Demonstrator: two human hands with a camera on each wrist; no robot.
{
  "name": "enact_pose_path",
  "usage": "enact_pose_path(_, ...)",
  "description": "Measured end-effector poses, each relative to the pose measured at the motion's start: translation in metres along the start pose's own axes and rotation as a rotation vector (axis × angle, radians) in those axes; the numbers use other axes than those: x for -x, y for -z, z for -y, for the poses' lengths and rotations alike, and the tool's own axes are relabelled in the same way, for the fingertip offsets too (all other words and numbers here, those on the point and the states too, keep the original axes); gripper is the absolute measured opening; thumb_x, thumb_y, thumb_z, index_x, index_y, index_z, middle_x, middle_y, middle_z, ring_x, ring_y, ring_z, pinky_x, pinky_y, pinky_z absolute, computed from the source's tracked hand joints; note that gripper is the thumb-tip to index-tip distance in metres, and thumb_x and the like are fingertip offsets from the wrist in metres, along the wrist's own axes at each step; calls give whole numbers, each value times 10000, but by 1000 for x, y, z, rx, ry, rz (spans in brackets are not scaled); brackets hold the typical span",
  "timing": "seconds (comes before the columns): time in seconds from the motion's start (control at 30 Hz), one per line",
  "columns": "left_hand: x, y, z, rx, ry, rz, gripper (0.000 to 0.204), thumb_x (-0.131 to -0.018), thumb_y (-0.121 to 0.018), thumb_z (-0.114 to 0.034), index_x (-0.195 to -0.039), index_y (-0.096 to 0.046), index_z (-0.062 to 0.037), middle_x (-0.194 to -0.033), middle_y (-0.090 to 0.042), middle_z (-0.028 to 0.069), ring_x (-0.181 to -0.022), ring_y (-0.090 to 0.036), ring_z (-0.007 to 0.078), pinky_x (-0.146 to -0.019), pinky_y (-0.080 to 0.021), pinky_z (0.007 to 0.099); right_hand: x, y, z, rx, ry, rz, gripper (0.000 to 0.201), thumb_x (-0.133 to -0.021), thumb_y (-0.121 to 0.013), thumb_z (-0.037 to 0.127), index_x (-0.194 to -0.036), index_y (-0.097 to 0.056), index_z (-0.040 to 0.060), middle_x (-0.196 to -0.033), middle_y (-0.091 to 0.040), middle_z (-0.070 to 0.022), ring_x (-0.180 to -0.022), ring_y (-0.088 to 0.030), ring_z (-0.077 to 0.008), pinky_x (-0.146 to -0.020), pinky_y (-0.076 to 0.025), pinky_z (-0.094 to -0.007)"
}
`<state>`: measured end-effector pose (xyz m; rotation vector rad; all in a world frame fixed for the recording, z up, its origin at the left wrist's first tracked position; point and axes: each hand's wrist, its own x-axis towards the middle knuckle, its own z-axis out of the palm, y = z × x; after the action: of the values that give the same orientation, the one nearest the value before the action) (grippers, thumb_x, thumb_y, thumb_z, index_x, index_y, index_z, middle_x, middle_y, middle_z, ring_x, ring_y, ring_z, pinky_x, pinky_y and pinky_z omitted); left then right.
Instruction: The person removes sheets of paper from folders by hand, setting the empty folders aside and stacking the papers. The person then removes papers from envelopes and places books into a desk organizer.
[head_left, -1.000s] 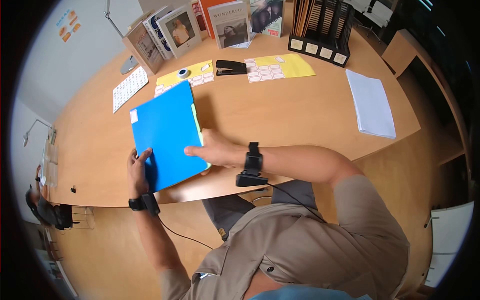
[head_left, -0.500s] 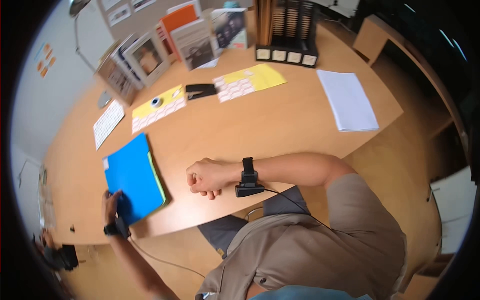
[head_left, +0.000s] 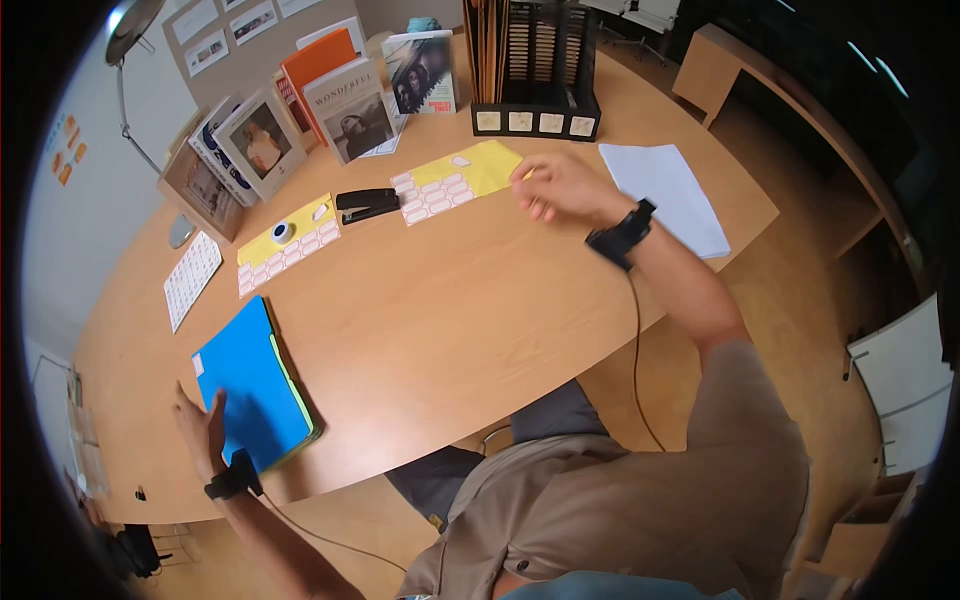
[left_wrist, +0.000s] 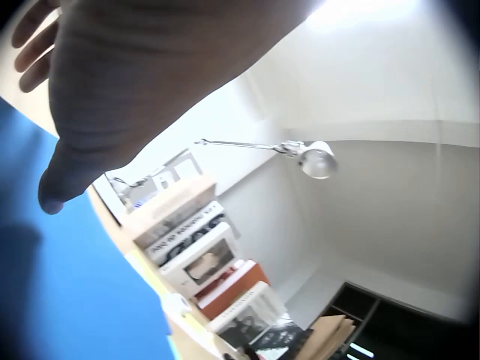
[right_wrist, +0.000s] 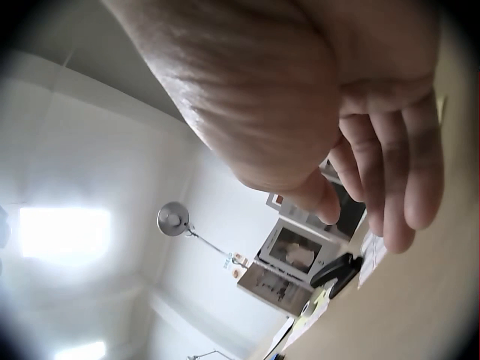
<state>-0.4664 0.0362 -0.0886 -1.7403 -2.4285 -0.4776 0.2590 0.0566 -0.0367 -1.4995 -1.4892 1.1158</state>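
Note:
A blue folder (head_left: 250, 375) lies on the desk at the left, with a small white label (head_left: 197, 363) at its corner and a green edge along its right side. My left hand (head_left: 203, 428) is at the folder's left edge, fingers spread and thumb over the blue cover. In the left wrist view the thumb hangs over the folder (left_wrist: 97, 277) and nothing is gripped. Away to the right, my right hand (head_left: 568, 188) hovers near a yellow sheet with labels (head_left: 490, 168) and a stack of white paper (head_left: 665, 195). Its fingers bend loosely and hold nothing.
A black stapler (head_left: 368, 204) lies between the two yellow sheets; a small white round object (head_left: 282, 233) sits on the left one. Upright books (head_left: 262, 145) and a black file organizer (head_left: 535, 120) line the back. A white printed sheet (head_left: 192, 280) lies at the left.
The folder, earlier held up in both hands, now lies flat on the desk. My right hand has let go of it and moved right and away; my left fingers have spread.

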Motion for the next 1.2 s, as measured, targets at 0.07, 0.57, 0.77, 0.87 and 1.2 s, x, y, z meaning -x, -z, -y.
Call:
enact_pose_path(0.07,24,33,-85,257,-109,4,851,-931,-842,-372,-1608,-455,-33,-1334,-600,218,-1192,-629,329,-957,-546,421,-9,32,1,40,7,-85,238,-1036,-714,237,-1129,-706,18,-872,-730,-38,-714,-694,-91,-590,-551,-238)
enact_pose_path(0.57,109,-39,-349,953,-797,698,436,-956,-789,-89,-1375,-678,-50,-987,-683,72,-827,-674,170,-820,-595,321,-215,53,66,620,94,-783,1236,-662,-864,765,-1444,-552,-139,-1494,-542,-378,-1383,-586,-436,-1137,-511,-456)
enact_pose_path(0.77,112,-46,-343,928,-744,628,304,-953,-777,-85,-1249,-732,-31,-816,-676,52,-722,-634,143,-683,-541,318,-249,34,45,602,-40,-886,764,-879,-751,565,-1348,-673,-33,-1406,-614,-277,-1245,-679,-414,-1013,-582,-493)
enact_pose_path(0.87,113,-51,-344,865,-805,503,284,-947,-779,-105,-1216,-738,-24,-827,-703,90,-700,-652,191,-684,-551,341,-255,26,32,656,-101,-903,540,-964,-669,447,-1200,-764,-29,-1276,-717,-275,-1176,-722,-426,-983,-596,-501)
enact_pose_path(1.2,97,-53,-336,984,-709,601,243,-981,-740,-91,-1212,-740,-17,-798,-683,54,-668,-579,124,-656,-515,312,-275,92,62,868,432,-1037,458,-1009,-580,302,-817,-756,-75,-896,-738,-347,-892,-758,-493,-823,-615,-553)
